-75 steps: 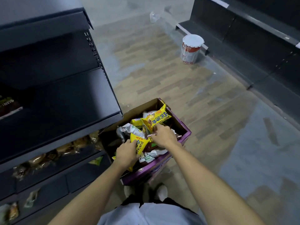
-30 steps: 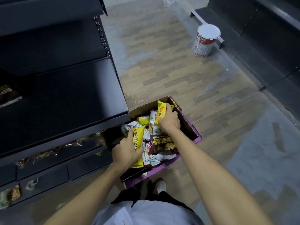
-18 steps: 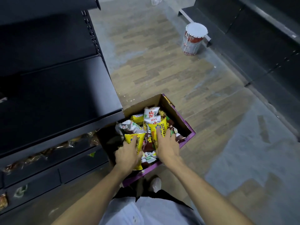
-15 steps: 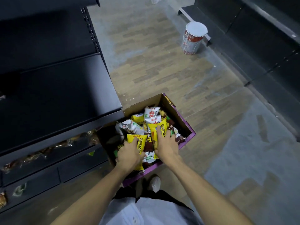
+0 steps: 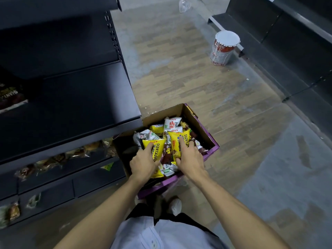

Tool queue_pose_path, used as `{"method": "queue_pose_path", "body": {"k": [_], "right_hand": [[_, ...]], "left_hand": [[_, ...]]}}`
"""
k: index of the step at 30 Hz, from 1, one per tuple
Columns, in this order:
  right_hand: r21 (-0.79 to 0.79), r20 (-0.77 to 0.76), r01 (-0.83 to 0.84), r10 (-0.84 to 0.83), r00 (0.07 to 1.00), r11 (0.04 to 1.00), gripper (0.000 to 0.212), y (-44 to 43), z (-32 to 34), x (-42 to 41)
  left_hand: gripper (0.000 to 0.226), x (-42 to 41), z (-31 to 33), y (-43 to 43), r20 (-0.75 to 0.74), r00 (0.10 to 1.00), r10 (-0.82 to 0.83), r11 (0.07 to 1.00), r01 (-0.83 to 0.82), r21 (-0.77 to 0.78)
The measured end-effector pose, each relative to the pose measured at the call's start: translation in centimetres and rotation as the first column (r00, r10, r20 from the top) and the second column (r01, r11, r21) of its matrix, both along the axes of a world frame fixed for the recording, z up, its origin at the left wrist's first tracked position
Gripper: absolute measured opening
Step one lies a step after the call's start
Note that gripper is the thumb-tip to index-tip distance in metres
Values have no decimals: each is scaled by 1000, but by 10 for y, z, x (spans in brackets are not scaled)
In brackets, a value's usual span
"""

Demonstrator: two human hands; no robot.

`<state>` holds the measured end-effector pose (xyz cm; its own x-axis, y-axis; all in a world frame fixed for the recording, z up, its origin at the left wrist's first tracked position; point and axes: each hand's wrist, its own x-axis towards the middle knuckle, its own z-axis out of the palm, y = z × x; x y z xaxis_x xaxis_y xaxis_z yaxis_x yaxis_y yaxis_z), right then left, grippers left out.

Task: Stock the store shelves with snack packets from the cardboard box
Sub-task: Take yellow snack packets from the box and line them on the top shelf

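A cardboard box (image 5: pixel 203 126) with purple outer sides stands on the floor beside the dark shelf unit (image 5: pixel 71 105). It holds several snack packets in yellow, white and brown. My left hand (image 5: pixel 143 160) grips one yellow packet (image 5: pixel 158 148) at the box's near left. My right hand (image 5: pixel 190 157) grips a second yellow packet (image 5: pixel 177 142) just to the right of it, fingers over its face and thumb under its lower edge. Both packets stand upright among the others in the box.
A brown packet (image 5: pixel 10 97) lies on the middle shelf at far left. Wrapped snacks (image 5: pixel 59 157) line the lower shelf. A white-lidded red bucket (image 5: pixel 224 49) stands on the floor near a second dark shelf unit (image 5: pixel 287 42). My feet (image 5: pixel 174 205) are right behind the box.
My right hand took a yellow packet from the box's far corner and brought it beside the one in my left hand. Both hands now hold the packets side by side.
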<state>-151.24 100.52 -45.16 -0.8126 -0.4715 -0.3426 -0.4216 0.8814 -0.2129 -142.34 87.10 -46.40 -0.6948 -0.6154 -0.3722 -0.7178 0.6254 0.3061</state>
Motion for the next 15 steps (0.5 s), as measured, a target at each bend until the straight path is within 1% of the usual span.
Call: {"method": "queue_pose_path", "body": {"k": [5,9,13,15], "right_hand": [[-83,18,-21,22,1000,996,88,5,9,6],[-102,32,-52,55,998,993,88,8,17,15],[-127,4,-63,64,998,990,87,8,26,23],[-143,-13,-78,76,997,987,85,8,30,33]], "left_hand": [[69,12,12,13,-52,997,51,998,-53,-39],[70,26,16,22,-116,988,100,993,-106,-45],[68,39,19,22,-194,974,122,990,-133,-46],[67,49,24,20,-205,971,120,988,-137,-70]]}}
